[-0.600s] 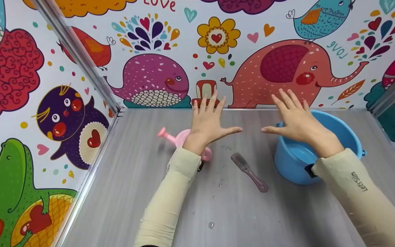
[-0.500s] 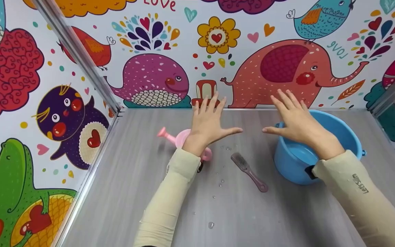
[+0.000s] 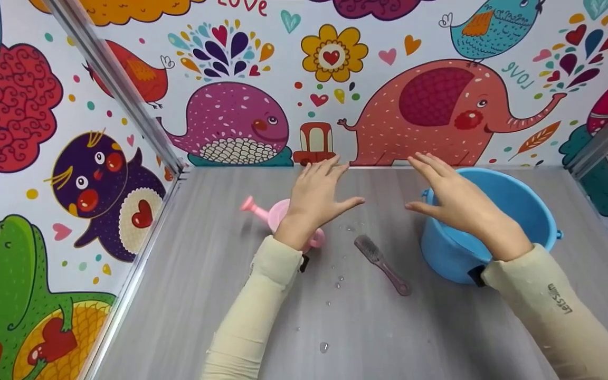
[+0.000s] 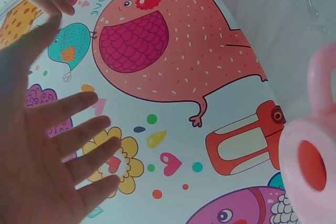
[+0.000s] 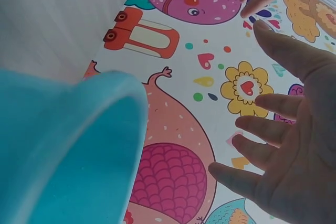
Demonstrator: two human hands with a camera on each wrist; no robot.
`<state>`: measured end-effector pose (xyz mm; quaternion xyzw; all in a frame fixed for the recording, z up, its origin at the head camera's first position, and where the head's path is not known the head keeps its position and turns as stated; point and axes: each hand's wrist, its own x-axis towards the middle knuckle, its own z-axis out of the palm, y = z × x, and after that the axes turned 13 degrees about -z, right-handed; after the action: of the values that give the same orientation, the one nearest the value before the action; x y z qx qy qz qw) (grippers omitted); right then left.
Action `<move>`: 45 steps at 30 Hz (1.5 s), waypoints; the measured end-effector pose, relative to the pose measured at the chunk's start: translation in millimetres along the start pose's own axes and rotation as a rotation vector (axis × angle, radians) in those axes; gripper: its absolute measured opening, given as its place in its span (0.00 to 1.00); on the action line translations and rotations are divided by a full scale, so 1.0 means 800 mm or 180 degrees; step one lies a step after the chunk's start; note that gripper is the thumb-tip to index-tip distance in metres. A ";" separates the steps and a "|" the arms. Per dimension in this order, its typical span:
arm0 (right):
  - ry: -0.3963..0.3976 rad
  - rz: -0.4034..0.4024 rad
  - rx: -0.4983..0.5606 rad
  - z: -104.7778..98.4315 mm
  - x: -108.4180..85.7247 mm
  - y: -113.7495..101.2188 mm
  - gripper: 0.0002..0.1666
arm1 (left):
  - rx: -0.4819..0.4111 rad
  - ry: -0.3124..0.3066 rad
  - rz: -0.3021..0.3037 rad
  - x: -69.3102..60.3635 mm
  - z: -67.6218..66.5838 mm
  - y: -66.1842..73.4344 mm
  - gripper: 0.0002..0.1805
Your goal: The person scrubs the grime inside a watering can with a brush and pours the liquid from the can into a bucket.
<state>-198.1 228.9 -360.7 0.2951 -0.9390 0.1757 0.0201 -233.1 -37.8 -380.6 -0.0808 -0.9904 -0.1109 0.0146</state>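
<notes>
My left hand hovers above a pink watering can, its fingers spread and the thumb pointing right; it holds nothing. Part of the can is hidden by the hand and wrist. My right hand, also with spread fingers and nothing in it, is held over the left side of a blue bucket. Between the two forearms a mauve hairbrush lies on the grey surface, bristle end toward the back. In the left wrist view, the can appears at the right edge beside the hand.
Water drops dot the grey surface left of the brush. Behind it stands a wall printed with cartoon animals, and another printed wall closes the left side. Metal strips run along the corners.
Both hands have tipped forward and their fingertips have dropped lower. The head view has shifted slightly. Watering can, hairbrush and bucket stay in place.
</notes>
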 end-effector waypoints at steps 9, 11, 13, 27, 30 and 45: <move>0.0092 -0.0146 -0.0082 0.009 -0.011 -0.011 0.51 | -0.0244 -0.0059 -0.0029 -0.014 0.000 -0.003 0.36; 0.0107 -0.0171 -0.0089 0.012 -0.013 -0.014 0.51 | -0.0325 -0.0080 -0.0019 -0.018 0.000 -0.004 0.34; 0.0132 -0.0216 -0.0107 0.015 -0.017 -0.017 0.50 | -0.0390 -0.0099 -0.0002 -0.022 0.001 -0.006 0.33; 0.0181 -0.0273 0.0011 0.035 -0.039 -0.030 0.45 | -0.0651 -0.0251 0.0006 -0.045 0.017 -0.022 0.28; 0.0172 -0.0295 0.0069 0.042 -0.043 -0.032 0.44 | -0.0714 -0.0289 0.0013 -0.050 0.027 -0.028 0.27; 0.0005 -0.0537 0.0339 0.078 -0.059 -0.033 0.36 | -0.0881 -0.0224 -0.0031 -0.071 0.066 -0.049 0.20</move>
<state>-140.2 213.1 -417.7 0.3736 -0.9001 0.2232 0.0199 -184.4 -73.1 -443.0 -0.0811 -0.9659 -0.2436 -0.0320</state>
